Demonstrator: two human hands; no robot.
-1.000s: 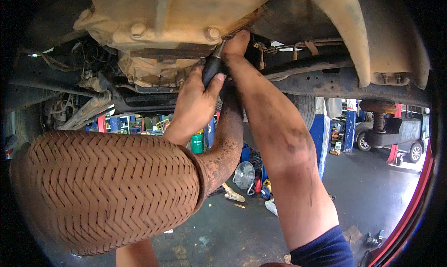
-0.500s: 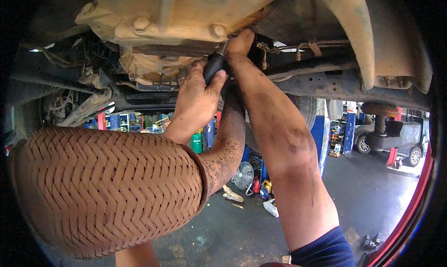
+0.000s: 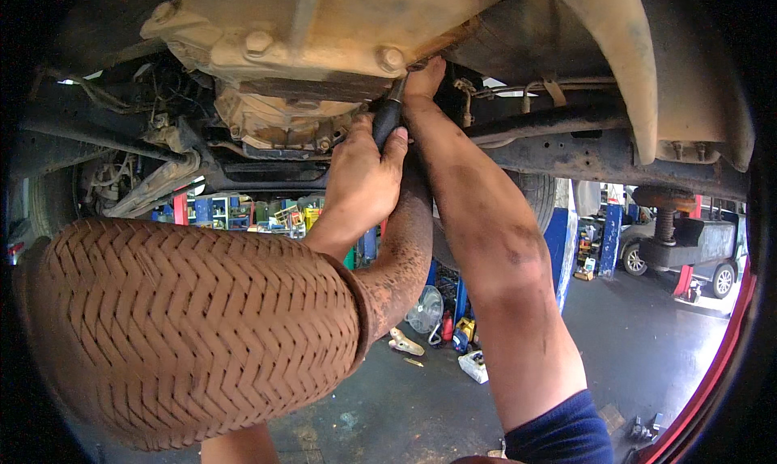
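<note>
My left hand (image 3: 364, 172) is closed round the black grip of a hand tool (image 3: 388, 122), its thumb along the right side. The tool points upward, its metal shank meeting the edge of the tan, dirty casing (image 3: 332, 23) of a raised vehicle near a corner bolt (image 3: 392, 57). What the tip bears on is hidden. Just right of the tool, my right hand (image 3: 422, 82) reaches up past the casing's edge. Its fingers are mostly out of sight, so what they touch cannot be made out. My left forearm passes behind the rusty braided exhaust section (image 3: 194, 326).
A rusty exhaust pipe (image 3: 402, 245) curves up between my forearms. At the right, a tan curved bracket (image 3: 627, 67) hangs down, with a dark bar (image 3: 550, 124) beneath the body. Below stand a lift pad (image 3: 665, 213), blue posts (image 3: 611, 237), a fan (image 3: 425, 308) and floor bottles.
The view has shifted slightly, so the vehicle and exhaust sit a little to the right and lower. The left hand and tool have swung slightly right, closer to my right forearm, the grip more upright.
</note>
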